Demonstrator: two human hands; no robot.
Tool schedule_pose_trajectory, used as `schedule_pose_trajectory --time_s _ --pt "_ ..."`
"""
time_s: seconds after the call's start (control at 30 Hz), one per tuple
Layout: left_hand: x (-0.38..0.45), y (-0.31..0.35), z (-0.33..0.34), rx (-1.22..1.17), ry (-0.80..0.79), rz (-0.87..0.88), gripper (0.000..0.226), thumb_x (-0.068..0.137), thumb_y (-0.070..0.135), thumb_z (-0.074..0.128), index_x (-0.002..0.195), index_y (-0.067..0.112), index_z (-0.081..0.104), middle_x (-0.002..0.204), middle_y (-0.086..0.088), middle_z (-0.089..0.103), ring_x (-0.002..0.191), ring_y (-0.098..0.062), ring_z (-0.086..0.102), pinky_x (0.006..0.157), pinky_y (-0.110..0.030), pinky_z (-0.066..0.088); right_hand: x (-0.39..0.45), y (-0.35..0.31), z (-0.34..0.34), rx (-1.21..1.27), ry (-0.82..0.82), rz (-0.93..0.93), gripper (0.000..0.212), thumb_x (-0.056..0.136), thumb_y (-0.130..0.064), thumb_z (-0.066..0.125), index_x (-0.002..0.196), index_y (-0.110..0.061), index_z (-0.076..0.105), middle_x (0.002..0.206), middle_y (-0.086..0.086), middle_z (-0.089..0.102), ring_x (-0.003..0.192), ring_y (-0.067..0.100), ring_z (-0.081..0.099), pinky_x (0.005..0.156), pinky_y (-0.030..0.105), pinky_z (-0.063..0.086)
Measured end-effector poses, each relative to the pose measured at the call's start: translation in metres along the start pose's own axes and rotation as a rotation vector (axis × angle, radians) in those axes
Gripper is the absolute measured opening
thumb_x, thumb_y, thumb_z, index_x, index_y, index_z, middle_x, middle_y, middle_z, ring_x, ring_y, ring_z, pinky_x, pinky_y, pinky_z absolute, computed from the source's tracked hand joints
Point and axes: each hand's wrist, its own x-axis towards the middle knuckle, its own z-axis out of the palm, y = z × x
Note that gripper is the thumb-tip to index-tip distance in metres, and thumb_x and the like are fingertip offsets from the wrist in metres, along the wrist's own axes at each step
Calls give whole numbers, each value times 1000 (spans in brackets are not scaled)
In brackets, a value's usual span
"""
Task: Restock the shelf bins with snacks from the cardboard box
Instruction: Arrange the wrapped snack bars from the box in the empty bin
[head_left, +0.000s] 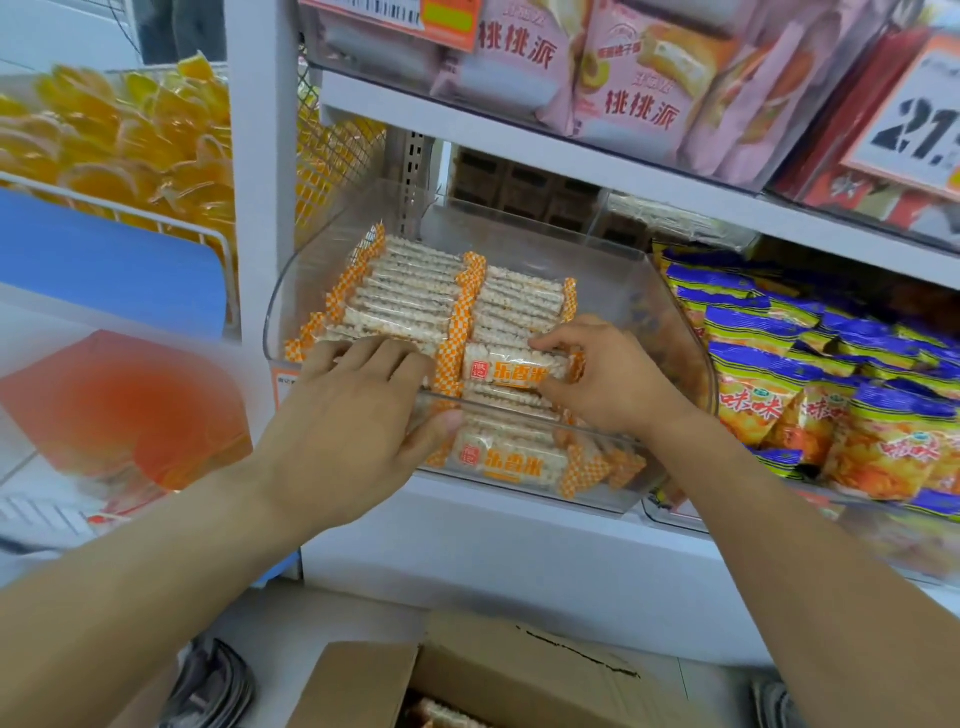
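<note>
- Shelf (519, 530): white retail unit. The upper tier holds pink packs (613, 88); the tier in hand carries clear bins side by side.
- Box (467, 675): cardboard, open, on the floor below the shelf. Some orange-wrapped stock shows inside at the frame's bottom edge; how much remains cannot be told.
- Bin (670, 322): clear plastic, tilted toward the aisle, roughly two-thirds filled. Its right side is bare. A neighbouring bin of blue bags (810, 364) sits just beside it.
- Rows (415, 291): rice bars stood on edge in two columns, packed against each other, orange checkered ends aligned.
- Left hand (358, 410): fingers flat and together on top of the left column, thumb against the bin's front wall. It presses and grips nothing.
- Right hand (608, 374): thumb and fingers pinch a bar (511, 370), label up, at the front of the right column.
- Judgement: the step is seating this bar into its column. To do it well, keep the left palm steadying the stack so it does not topple forward, turn the bar on edge to match its neighbours, and slide it down tight. Then start a third column in the bare right side.
- Risk: loose bars at the front could spill over the low lip.
</note>
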Motion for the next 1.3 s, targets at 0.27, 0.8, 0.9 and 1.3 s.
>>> schedule_pose_trajectory --time_s 0.27,0.8,0.9,1.3 --pt "1 0 -2 -35 -25 -11 71 97 66 24 122 12 62 127 -11 61 135 -39 43 107 -58 38 -7 -14 -14 -75 12 -42 44 88 -32 73 130 -25 62 129 3 57 125 23 49 105 29 35" --pt "-47 125 32 -477 -434 367 10 96 34 57 93 30 65 81 16 64 75 -2 58 68 -29 46 -219 -7 36 542 114 77 22 91 -9 70 95 -30 68 82 -10 67 74 14 64 66 35 52" --pt "-76 153 75 -459 -624 358 24 96 37 57 116 26 64 103 7 69 93 -15 63 75 -32 47 -273 15 71 591 26 247 22 92 -16 70 94 -38 65 86 -13 69 79 8 65 69 23 52" --pt "-234 189 214 -406 -1252 37 58 83 42 77 134 30 51 139 5 49 127 -16 49 102 -30 45 -421 81 193 391 -928 573 53 93 -43 68 138 -22 50 129 2 59 111 21 58 91 35 51"
